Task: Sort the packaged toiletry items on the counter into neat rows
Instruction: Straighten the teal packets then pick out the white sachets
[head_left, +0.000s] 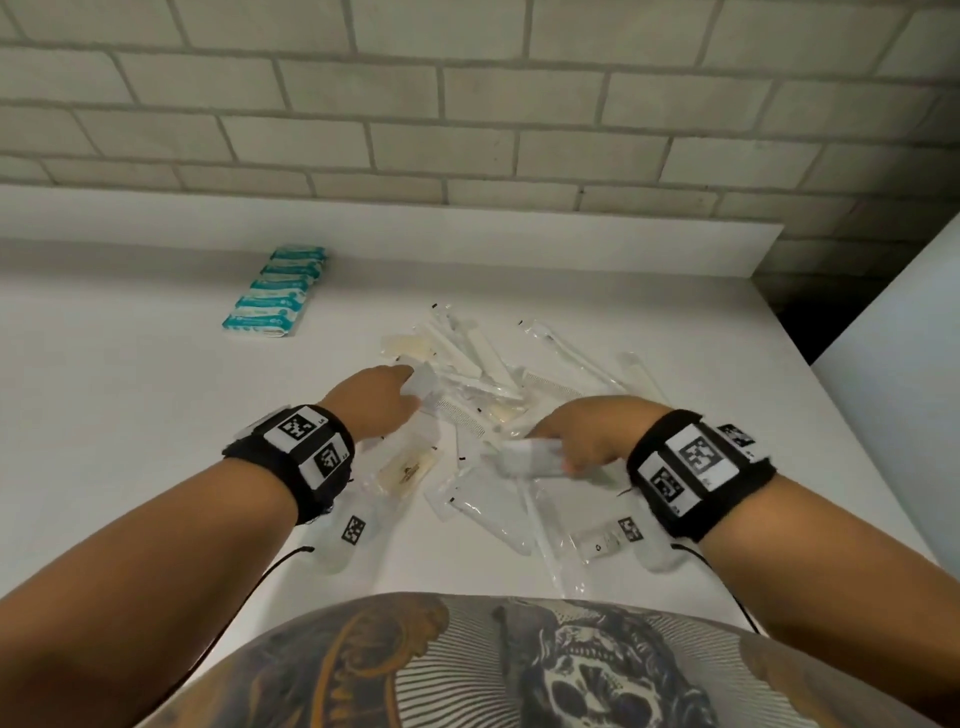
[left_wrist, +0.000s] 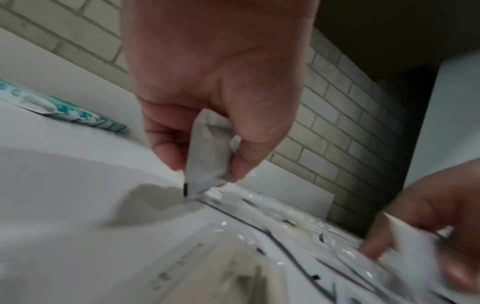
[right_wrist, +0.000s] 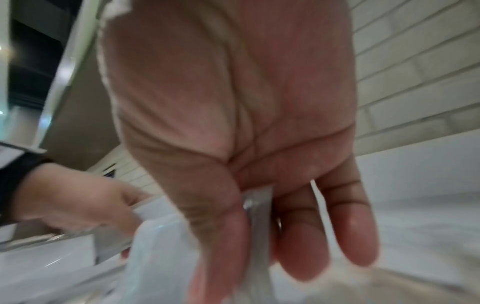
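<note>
A loose pile of clear-wrapped toiletry packets lies in the middle of the white counter. My left hand pinches a small white sachet at the pile's left edge; the left wrist view shows that sachet held between thumb and fingers just above the counter. My right hand holds another white packet at the pile's near right. In the right wrist view this packet sits between thumb and fingers. A row of teal-and-white packs lies lined up at the back left.
A raised white backsplash ledge and a brick wall close off the back. A white panel stands at the counter's right end, with a dark gap behind it. Bare counter stretches left of the pile.
</note>
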